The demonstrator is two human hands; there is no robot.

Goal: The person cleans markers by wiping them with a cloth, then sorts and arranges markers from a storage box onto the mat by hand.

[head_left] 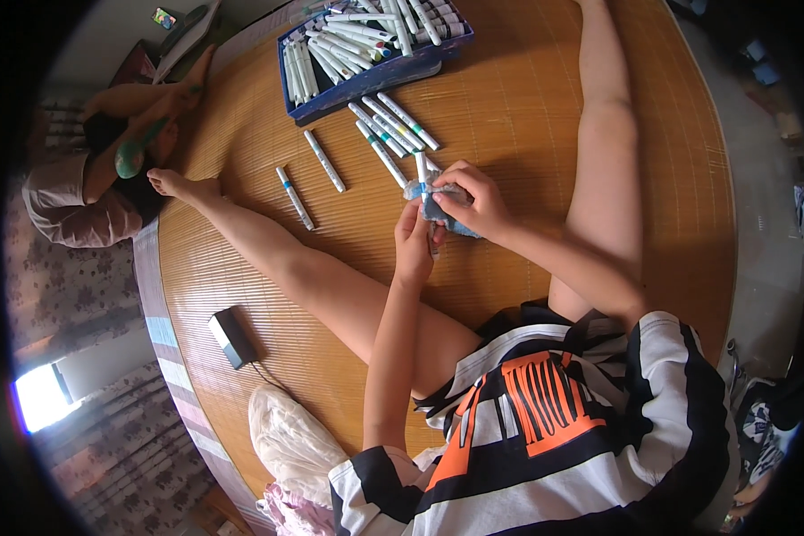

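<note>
Above the bamboo mat, left hand and right hand together, fingers gripping a white marker in blue cloth.

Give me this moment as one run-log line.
left hand: holds marker | right hand: wipes it with bluish cloth | loose markers and blue marker box beyond, on mat

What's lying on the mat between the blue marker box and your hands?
In the head view, a loose row of white marker pens lies on the woven bamboo mat, between the blue marker box and the hands, left and right.
</note>
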